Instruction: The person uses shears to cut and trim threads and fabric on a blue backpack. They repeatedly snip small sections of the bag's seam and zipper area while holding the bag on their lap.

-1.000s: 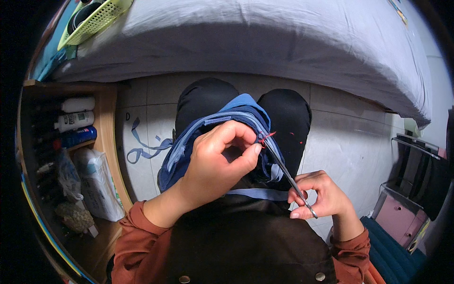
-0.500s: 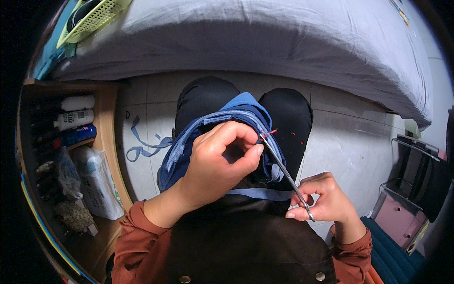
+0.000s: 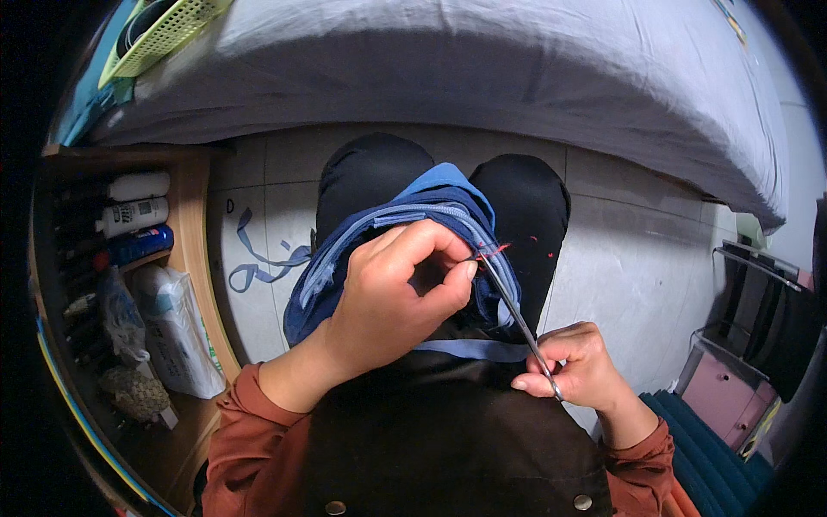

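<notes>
A blue fabric bag (image 3: 320, 289) with a lighter blue zipper edge lies over my lap. My left hand (image 3: 383, 284) rests on it, thumb and forefinger pinched on the dark blue fabric near its right edge. At that pinch, red thread (image 3: 493, 252) sticks out of the cloth. In my right hand (image 3: 579, 366) are long slim metal scissors (image 3: 517, 319); their handles are gripped low at the right, and the tips reach the red thread beside my left fingertips. Whether the blades are parted is too small to tell.
Red thread scraps (image 3: 550, 255) lie on my right knee. A loose blue strap (image 3: 258, 274) trails on the tiled floor. At left stands a wooden shelf (image 3: 196, 194) with bottles and packages. A bed with a grey sheet (image 3: 482, 86) spans the far side; a pink drawer box (image 3: 719, 392) stands right.
My right hand has shifted slightly left with the scissors, and their tips have moved up and right, onto the red thread. My left hand keeps its pinch.
</notes>
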Demonstrator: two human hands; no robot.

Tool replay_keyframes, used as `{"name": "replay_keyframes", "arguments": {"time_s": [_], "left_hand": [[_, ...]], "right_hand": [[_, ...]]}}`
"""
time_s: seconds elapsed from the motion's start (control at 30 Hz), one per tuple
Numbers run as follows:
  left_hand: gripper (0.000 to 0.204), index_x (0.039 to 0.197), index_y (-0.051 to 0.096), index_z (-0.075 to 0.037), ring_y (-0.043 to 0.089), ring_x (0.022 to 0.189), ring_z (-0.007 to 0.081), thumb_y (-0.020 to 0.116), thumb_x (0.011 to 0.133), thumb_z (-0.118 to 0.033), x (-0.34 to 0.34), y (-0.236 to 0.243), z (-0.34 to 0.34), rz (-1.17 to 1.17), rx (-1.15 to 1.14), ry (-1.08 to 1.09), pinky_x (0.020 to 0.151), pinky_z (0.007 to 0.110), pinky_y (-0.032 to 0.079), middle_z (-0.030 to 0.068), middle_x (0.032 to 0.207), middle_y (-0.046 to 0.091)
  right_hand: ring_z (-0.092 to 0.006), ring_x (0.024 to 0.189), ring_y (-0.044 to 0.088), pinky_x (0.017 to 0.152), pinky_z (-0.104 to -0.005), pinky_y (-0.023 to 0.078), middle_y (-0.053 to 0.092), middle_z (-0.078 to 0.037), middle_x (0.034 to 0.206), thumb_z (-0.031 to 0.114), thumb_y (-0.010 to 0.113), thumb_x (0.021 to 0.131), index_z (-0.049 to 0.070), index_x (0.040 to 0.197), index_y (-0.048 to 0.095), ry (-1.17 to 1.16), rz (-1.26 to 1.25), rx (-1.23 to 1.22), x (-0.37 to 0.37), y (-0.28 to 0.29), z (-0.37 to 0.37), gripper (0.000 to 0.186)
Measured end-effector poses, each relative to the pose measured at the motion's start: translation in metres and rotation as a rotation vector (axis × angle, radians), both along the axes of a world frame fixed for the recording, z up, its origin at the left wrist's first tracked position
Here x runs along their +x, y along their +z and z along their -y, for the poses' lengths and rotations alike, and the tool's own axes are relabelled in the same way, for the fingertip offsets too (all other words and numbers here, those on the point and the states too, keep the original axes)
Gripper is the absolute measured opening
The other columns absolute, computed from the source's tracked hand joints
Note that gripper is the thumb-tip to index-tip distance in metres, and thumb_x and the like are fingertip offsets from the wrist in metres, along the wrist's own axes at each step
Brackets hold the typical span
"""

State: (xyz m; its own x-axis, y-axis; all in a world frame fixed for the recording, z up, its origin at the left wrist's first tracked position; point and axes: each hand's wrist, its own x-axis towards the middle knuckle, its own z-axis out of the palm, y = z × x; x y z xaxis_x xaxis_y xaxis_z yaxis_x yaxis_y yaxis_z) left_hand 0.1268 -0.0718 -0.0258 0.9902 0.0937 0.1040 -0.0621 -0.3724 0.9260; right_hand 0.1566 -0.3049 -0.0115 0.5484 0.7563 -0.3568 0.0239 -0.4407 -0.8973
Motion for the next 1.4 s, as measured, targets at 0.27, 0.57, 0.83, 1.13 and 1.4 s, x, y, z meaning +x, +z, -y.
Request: {"name": "replay_keyframes", "arguments": {"time_s": [0.27,0.57,0.83,1.13,1.4], "left_hand": [[0.011,0.070,0.055,-0.005,0.056,0.057,0.0241,0.063,0.063,-0.002,-0.002,-0.011,0.011,0.198,0.346,0.002,0.054,0.031,0.045,0.0078,0.064,0.055],[0.008,0.072,0.051,-0.003,0.055,0.060,0.0164,0.058,0.070,-0.001,-0.007,-0.009,0.012,0.192,0.335,-0.126,0.053,0.027,0.046,0.0049,0.071,0.050],[0.008,0.078,0.054,0.001,0.052,0.056,0.0103,0.058,0.072,0.002,-0.008,-0.011,-0.013,-0.157,-0.104,0.077,0.052,0.021,0.042,0.0048,0.066,0.053],[0.007,0.080,0.058,0.001,0.058,0.059,0.0130,0.062,0.076,-0.003,-0.009,0.003,0.007,-0.025,-0.056,-0.016,0.053,0.023,0.045,0.0076,0.070,0.060],[0.006,0.080,0.057,0.000,0.059,0.061,0.0180,0.059,0.079,-0.005,-0.007,0.001,0.006,0.013,0.083,-0.103,0.055,0.028,0.045,0.0088,0.069,0.059]], "right_hand": [[-0.0090,0.039,0.039,0.040,-0.0234,0.033,0.038,0.001,0.043,0.018,0.076,0.067,0.004,0.052,0.052,-0.009,-0.117,-0.151,-0.007,0.019,0.015,0.032],[-0.0023,0.045,0.036,0.042,-0.0208,0.029,0.041,0.005,0.044,0.017,0.073,0.072,0.006,0.053,0.054,-0.148,-0.603,-0.209,-0.010,0.033,0.028,0.029],[-0.0057,0.048,0.045,0.045,-0.0216,0.037,0.050,0.003,0.049,0.015,0.072,0.070,0.005,0.056,0.056,-0.457,-0.209,-0.327,-0.008,0.035,0.044,0.024],[-0.0047,0.063,0.050,0.059,-0.0192,0.042,0.057,0.002,0.069,0.011,0.072,0.070,0.002,0.087,0.059,-0.545,-0.084,0.187,0.016,0.001,-0.056,0.023],[-0.0057,0.051,0.047,0.048,-0.0214,0.039,0.053,-0.002,0.057,0.008,0.066,0.067,0.000,0.072,0.059,-0.347,0.284,0.063,0.022,-0.011,-0.066,0.012]]}}
